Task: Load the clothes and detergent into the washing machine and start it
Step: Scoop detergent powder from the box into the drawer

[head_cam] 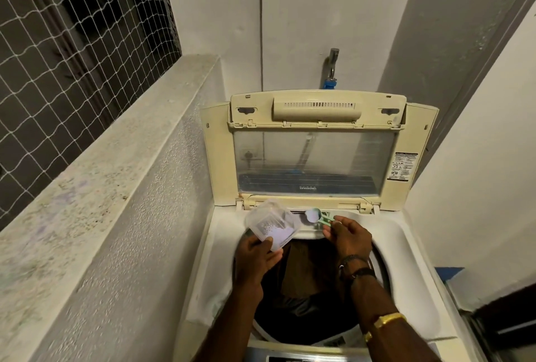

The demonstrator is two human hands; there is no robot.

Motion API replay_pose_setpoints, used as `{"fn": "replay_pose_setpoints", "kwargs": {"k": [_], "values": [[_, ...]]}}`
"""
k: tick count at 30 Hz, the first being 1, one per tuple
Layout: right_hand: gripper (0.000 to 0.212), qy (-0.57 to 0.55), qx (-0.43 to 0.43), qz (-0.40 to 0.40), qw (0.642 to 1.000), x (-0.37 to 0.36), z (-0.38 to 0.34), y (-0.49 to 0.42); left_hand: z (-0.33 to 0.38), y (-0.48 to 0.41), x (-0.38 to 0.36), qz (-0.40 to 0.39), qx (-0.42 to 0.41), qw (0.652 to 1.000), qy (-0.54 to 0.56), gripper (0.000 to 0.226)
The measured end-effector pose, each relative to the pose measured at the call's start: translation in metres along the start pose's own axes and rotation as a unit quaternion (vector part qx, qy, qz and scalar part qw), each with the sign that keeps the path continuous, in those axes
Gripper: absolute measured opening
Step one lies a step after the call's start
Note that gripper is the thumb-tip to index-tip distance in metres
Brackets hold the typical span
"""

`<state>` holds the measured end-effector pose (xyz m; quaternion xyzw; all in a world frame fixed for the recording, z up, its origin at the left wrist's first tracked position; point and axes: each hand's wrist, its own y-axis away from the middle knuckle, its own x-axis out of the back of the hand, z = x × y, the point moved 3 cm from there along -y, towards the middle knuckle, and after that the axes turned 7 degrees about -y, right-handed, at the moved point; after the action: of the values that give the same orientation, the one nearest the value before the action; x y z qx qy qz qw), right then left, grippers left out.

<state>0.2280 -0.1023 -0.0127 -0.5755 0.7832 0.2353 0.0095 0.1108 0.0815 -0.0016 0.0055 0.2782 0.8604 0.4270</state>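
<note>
Right fingers (333, 223): pinched shut on the tail of the green scoop (318, 215), bowl end out ahead, level and loaded with pale powder.
Right hand (349, 237): poised over the back rim of the tub, just beside the little tray slot under the hinge (that looks like the target, though I can't be sure).
Left fingers (268, 245): wrapped around the lower corner of the clear detergent tub (272, 223), closed firmly, tipping it toward the scoop.
Left hand (255, 257): cradling from beneath, over the drum's left edge.
Detergent: a shallow white drift with specks, settled in the low corner of the box.
Handling, scoop: light, rigid plastic; hold far back on the handle and keep it flat, as loose powder spills at any tilt.
Handling, tub: thin, smooth, slightly flexible walls; grip low at the corners, not the open mouth.
Clothes (304, 274): dark and brown fabric, soft and slumped, already down in the drum.
Washing machine (412, 260): top-loader, glossy yellowed-cream plastic, rounded opening.
Lid (316, 158): propped upright, clear panel in a cream frame.
Surroundings: rough speckled ledge left, painted wall, metal tap above.
</note>
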Motion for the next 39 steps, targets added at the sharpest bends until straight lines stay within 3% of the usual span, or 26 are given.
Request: {"fn": "replay_pose_setpoints", "kwargs": {"k": [7, 12, 24, 31, 35, 39], "values": [[0.014, 0.155, 0.108, -0.003, 0.982, -0.001, 0.004, 0.002, -0.001, -0.004, 0.004, 0.002, -0.003, 1.000, 0.000, 0.031], [0.018, 0.199, 0.159, -0.016, 0.967, -0.003, -0.002, 0.011, -0.002, -0.003, 0.005, 0.004, -0.002, 1.000, 0.005, 0.036], [0.020, 0.208, 0.166, -0.031, 0.964, -0.004, -0.001, 0.012, -0.003, -0.004, 0.007, -0.016, -0.010, 1.000, 0.007, 0.037], [0.017, 0.152, 0.143, -0.013, 0.978, 0.001, 0.006, 0.005, -0.002, -0.004, 0.007, -0.027, -0.008, 1.000, 0.001, 0.031], [0.018, -0.001, 0.032, -0.003, 0.999, 0.004, 0.010, 0.000, -0.002, -0.004, 0.005, -0.024, -0.010, 0.999, -0.020, 0.026], [0.017, -0.085, 0.008, -0.042, 0.995, -0.003, -0.001, 0.007, -0.004, -0.006, 0.003, -0.020, -0.014, 0.999, -0.035, 0.034]]}}
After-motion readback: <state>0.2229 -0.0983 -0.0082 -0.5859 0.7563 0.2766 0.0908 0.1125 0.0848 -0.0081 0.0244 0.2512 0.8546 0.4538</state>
